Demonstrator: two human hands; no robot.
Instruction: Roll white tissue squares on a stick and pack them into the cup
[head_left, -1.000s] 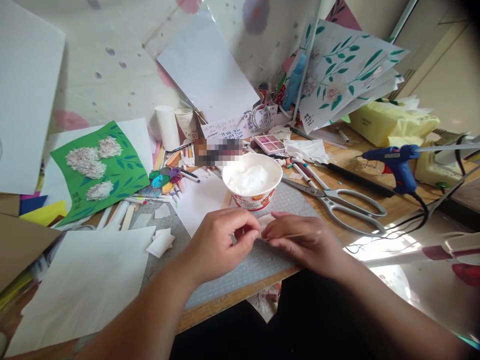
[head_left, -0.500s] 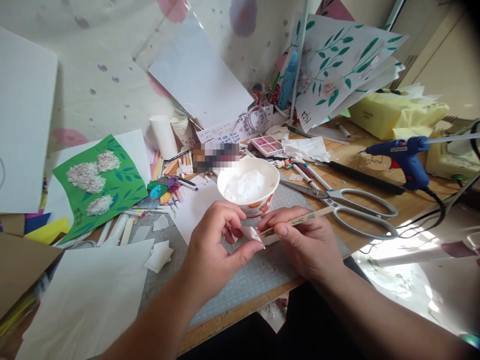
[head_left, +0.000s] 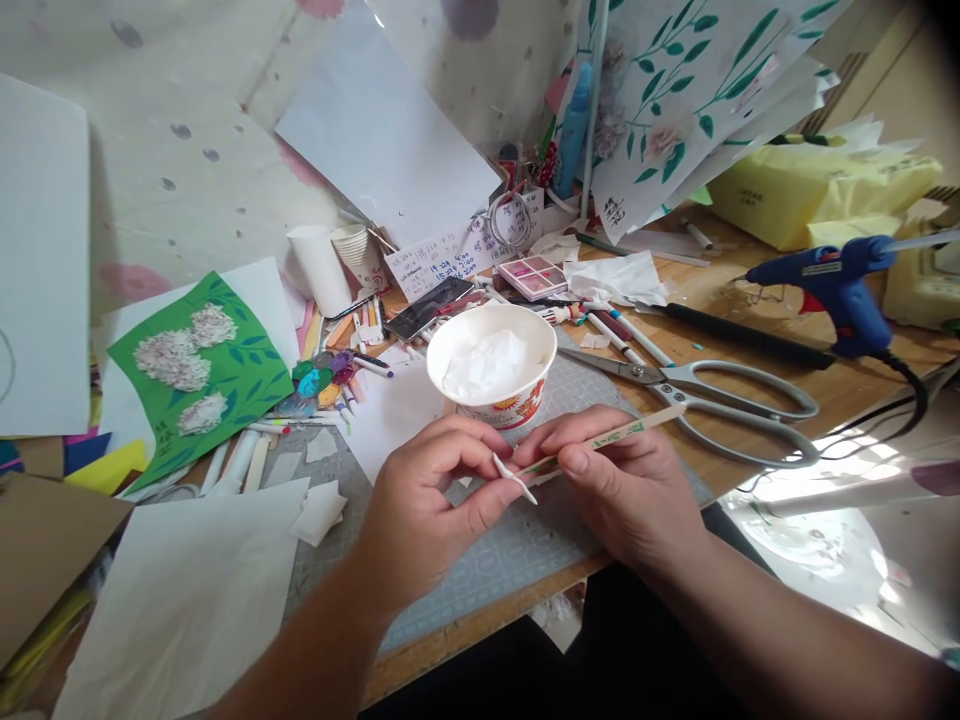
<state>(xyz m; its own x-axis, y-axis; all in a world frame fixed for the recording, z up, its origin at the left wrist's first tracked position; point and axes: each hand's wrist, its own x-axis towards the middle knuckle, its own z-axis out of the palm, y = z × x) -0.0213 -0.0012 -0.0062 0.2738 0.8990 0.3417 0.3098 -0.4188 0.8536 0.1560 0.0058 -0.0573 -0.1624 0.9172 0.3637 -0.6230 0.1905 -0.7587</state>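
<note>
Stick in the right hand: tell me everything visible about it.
The stick is slim, flat and straight, pale like wood, with green printed marks along its face and a blunt outer end. The right hand holds it between thumb and fingers. It slants, its outer end toward image right, in front of the scissors in the view. Its other end points at the white piece in the left hand; contact there is unclear.
</note>
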